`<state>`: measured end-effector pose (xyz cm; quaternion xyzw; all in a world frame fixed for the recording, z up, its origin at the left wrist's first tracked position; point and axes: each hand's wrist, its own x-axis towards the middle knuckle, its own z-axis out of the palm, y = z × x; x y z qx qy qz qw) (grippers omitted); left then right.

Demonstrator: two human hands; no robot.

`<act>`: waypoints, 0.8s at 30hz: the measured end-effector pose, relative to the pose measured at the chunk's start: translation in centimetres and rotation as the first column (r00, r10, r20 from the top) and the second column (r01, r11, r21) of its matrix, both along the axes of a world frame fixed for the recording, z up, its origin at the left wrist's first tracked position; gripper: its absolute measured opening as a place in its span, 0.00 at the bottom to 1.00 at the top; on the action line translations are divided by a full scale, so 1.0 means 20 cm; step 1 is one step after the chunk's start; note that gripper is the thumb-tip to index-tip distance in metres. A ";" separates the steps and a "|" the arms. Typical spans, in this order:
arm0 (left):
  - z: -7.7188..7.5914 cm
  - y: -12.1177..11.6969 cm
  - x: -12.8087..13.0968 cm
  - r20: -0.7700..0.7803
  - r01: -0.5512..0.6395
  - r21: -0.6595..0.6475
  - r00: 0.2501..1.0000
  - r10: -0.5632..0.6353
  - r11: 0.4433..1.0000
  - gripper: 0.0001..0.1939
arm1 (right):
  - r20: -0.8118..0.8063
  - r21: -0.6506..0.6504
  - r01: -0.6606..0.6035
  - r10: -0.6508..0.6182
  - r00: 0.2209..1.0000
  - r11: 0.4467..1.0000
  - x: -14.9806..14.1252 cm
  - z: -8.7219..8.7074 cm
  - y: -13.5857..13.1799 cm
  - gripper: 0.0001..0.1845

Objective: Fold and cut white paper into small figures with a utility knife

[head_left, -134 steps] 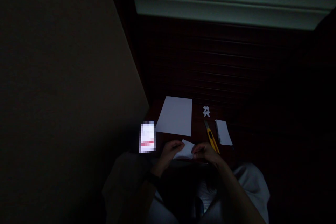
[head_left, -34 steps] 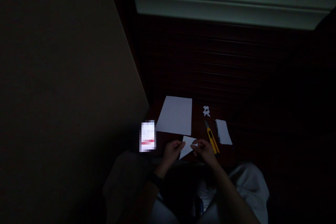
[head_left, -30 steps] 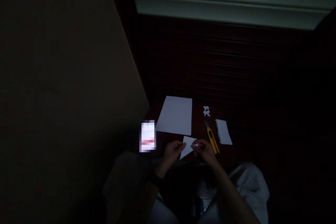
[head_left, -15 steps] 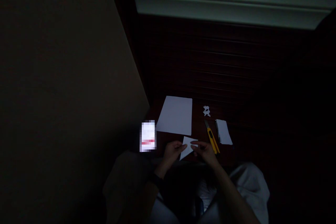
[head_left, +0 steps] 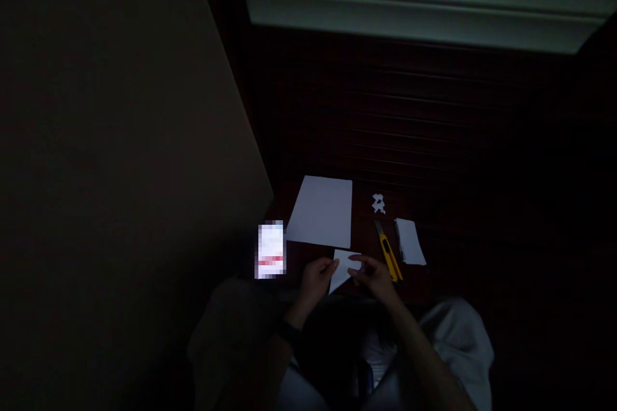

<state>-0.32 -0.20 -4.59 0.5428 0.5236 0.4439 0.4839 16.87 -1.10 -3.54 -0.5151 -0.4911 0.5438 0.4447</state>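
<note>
A small white piece of paper [head_left: 340, 264], with a slanted lower edge, is held between my two hands at the near side of the dark table. My left hand [head_left: 317, 277] pinches its left side, thumb on top. On the right side, my right hand [head_left: 375, 274] grips the paper with thumb and index finger near its right edge; the other fingers curl under. Just right of that hand lies a yellow utility knife [head_left: 389, 255], its blade end pointing away from me. A large white sheet [head_left: 322, 210] lies flat beyond the paper.
Torn paper scraps [head_left: 378, 203] sit at the far right of the table. A stack of white paper pieces [head_left: 410, 241] lies right of the knife. On the left glows a pixelated bright screen [head_left: 270, 250]. A wall [head_left: 144, 141] rises close on the left.
My left thumb has drawn back slightly to the left on the paper. My right thumb and index finger have shifted a little leftward over it. The things on the table stay put.
</note>
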 end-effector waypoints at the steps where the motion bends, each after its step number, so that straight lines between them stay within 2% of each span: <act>1: 0.00 0.00 0.00 0.000 -0.010 0.011 1.000 0.010 1.000 0.17 | -0.016 0.010 0.017 -0.017 1.000 1.000 -0.01 0.00 0.00 0.27; 4: -0.02 0.00 0.01 0.003 -0.047 0.032 0.999 0.047 0.998 0.16 | -0.063 0.015 0.131 -0.130 0.990 0.991 -0.05 0.01 0.01 0.37; 6: -0.02 0.00 0.02 0.019 -0.073 0.035 0.997 0.072 0.997 0.15 | -0.073 -0.029 0.172 -0.173 0.982 0.985 -0.07 0.01 0.01 0.35; 10: -0.03 -0.01 0.02 0.028 -0.089 0.029 0.996 0.088 0.996 0.15 | -0.104 -0.159 0.017 -0.034 0.994 0.987 -0.07 0.01 0.01 0.26; 12: -0.02 -0.01 0.02 0.014 -0.094 0.036 0.996 0.093 0.995 0.15 | -0.110 -0.197 -0.022 0.000 0.994 0.980 -0.07 0.01 0.02 0.23; 19: 0.00 -0.02 0.01 0.001 -0.059 0.009 0.998 0.059 0.998 0.16 | -0.112 -0.284 0.069 -0.104 0.988 0.957 -0.10 0.02 0.02 0.19; 24: 0.02 -0.02 0.00 0.098 -0.002 -0.096 0.995 0.012 0.995 0.18 | -0.127 -0.277 0.056 -0.095 0.987 0.959 -0.07 0.01 0.02 0.18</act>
